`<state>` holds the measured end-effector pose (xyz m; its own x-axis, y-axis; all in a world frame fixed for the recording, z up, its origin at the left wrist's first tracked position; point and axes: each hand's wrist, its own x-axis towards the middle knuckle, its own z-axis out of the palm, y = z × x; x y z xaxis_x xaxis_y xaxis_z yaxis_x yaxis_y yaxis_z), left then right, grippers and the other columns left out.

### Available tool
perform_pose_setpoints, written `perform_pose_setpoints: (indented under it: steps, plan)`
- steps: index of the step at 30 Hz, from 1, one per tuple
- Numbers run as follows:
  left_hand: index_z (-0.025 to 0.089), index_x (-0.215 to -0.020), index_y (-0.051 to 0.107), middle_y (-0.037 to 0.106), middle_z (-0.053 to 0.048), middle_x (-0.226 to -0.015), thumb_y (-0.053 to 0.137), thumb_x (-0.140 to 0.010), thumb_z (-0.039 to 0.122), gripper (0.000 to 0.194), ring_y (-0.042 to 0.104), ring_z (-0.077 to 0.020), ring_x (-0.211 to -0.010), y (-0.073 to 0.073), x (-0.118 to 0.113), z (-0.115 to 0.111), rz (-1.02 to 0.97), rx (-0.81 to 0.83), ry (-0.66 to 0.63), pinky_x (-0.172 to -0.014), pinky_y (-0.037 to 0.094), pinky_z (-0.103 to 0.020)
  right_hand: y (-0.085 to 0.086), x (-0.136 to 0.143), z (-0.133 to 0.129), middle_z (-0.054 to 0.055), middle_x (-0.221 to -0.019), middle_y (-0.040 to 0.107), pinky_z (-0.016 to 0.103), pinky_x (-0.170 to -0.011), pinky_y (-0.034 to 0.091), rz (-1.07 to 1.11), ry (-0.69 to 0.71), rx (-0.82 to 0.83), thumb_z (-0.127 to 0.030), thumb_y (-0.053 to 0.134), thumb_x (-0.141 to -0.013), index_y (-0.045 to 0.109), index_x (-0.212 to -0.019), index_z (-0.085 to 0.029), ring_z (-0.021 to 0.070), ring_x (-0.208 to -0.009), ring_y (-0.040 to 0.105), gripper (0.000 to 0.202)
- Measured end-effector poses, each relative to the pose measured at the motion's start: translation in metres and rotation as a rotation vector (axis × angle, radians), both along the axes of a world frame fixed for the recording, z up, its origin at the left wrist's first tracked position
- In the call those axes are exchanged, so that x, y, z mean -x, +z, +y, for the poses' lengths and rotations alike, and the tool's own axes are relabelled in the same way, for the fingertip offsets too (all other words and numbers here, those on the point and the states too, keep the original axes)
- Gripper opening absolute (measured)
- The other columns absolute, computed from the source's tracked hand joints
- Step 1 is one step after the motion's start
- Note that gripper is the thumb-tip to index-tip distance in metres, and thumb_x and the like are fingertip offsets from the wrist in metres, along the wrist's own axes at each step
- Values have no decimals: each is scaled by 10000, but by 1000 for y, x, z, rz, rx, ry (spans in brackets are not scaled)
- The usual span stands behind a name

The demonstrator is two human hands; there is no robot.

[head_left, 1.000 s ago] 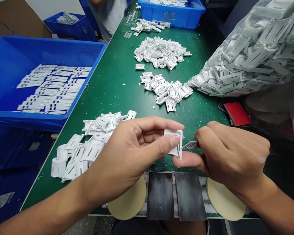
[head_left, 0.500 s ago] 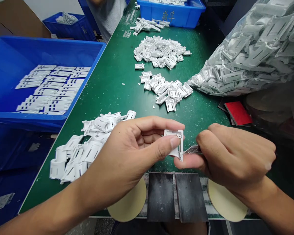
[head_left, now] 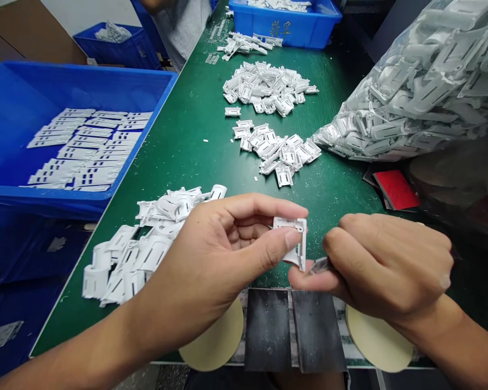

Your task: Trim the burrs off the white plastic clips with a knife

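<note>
My left hand (head_left: 231,249) pinches a small white plastic part (head_left: 302,244) with a slot between thumb and fingers, above the near part of the table. My right hand (head_left: 386,262) is closed round a knife; only its short metal blade (head_left: 320,265) shows, and the handle is hidden in the fist. The right thumb reaches under the lower corner of the part, with the blade just to the right of it. A pile of curved white parts (head_left: 156,252) lies left of and partly behind my left hand.
More white parts (head_left: 270,86) lie in heaps farther back. A blue bin (head_left: 146,76) stands left, a blue crate (head_left: 284,27) at the back, and a full plastic bag (head_left: 423,92) at right. Black pads (head_left: 267,330) and a cream disc (head_left: 215,341) line the near edge. Someone's sleeve (head_left: 183,27) shows behind.
The knife blade has drawn down and turned a little at the part's lower corner, as my right fist rotated slightly. The left hand keeps its hold.
</note>
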<state>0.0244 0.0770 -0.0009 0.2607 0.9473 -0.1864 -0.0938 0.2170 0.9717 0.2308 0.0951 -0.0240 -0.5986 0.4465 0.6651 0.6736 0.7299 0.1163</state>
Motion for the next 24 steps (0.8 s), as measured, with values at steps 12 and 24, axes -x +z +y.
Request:
perform_pose_setpoints:
  steps: [12, 24]
  plan:
    - [260, -1054, 736, 716, -22, -997, 676, -916, 170, 175, 647, -121, -818, -4, -2, 1, -292, 39, -87, -704, 515, -185, 15, 9, -6, -88, -593, 424, 179, -457, 314, 517, 293, 1071, -211, 529, -977, 548, -742, -204, 57, -495, 377, 236]
    - [234, -967, 680, 635, -8, -906, 553, -1001, 265, 136, 571, -124, -850, -1, -3, 0, -368, 168, -134, -798, 464, -206, 9, 0, 5, -28, -540, 460, 289, -488, 297, 128, 117, 212, -664, 460, -943, 574, -686, -180, 118, -490, 411, 560]
